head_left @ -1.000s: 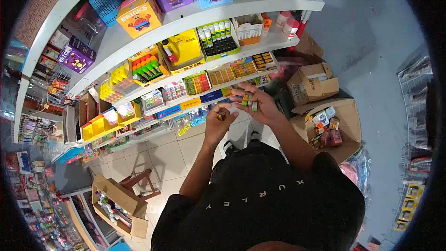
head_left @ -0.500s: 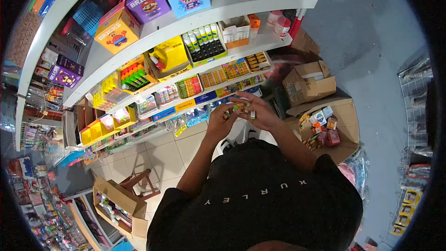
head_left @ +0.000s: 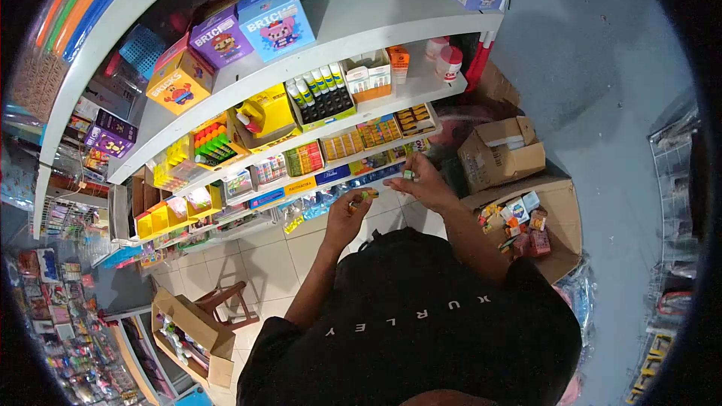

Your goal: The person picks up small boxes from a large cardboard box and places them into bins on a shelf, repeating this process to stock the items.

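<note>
My left hand [head_left: 348, 214] is closed around small yellow, green and orange pieces [head_left: 367, 194], too small to name. Just to its right, my right hand [head_left: 425, 186] pinches a small green-and-white block [head_left: 408, 175]. The two hands are apart, in front of the lower shelf. Beyond them, the shelf holds trays of small boxed goods [head_left: 342, 144], a red-and-green tray [head_left: 304, 159] and an open box of glue sticks [head_left: 320, 94].
Brick-toy boxes [head_left: 275, 22] stand on the top shelf [head_left: 361, 11]. At right, an open carton [head_left: 560, 218] holds small packets, beside another carton [head_left: 502, 146]. A wooden stool [head_left: 229, 304] and a carton [head_left: 218, 342] are at lower left.
My hands have moved apart; they were close together over the small pieces. The right hand now has the green-and-white block away from the left. The view has shifted slightly.
</note>
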`<state>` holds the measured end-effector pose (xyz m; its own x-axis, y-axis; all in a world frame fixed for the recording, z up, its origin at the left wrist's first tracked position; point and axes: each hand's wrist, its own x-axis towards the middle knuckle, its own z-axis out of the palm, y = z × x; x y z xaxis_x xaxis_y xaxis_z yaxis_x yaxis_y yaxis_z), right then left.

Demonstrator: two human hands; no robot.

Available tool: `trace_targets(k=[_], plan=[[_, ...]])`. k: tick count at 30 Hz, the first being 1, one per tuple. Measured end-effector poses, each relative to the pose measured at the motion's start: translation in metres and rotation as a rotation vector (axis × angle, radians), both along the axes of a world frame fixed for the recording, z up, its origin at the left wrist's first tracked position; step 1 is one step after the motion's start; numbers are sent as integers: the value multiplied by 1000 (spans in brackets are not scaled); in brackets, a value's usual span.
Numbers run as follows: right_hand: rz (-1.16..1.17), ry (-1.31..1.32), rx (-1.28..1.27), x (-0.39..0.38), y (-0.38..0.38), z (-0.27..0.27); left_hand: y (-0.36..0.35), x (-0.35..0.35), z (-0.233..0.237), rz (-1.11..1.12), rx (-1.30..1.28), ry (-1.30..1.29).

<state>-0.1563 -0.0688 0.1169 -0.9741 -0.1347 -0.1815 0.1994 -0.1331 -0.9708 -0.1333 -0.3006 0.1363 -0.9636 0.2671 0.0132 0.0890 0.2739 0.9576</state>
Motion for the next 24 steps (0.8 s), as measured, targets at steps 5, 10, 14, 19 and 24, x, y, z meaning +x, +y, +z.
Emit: trace_targets(k=[5, 10, 14, 19, 24], plan=[[83, 106, 255, -13, 14, 15, 10, 2, 2, 35, 48, -81], [175, 203, 255, -26, 16, 29, 12, 1, -1, 82, 28, -72], [125, 198, 151, -30, 10, 40, 12, 3, 1, 108, 34, -78], [138, 225, 139, -39, 12, 22, 11, 7, 4, 147, 25, -143], [315, -38, 33, -36, 0, 2, 7, 15, -5, 212, 16, -162]])
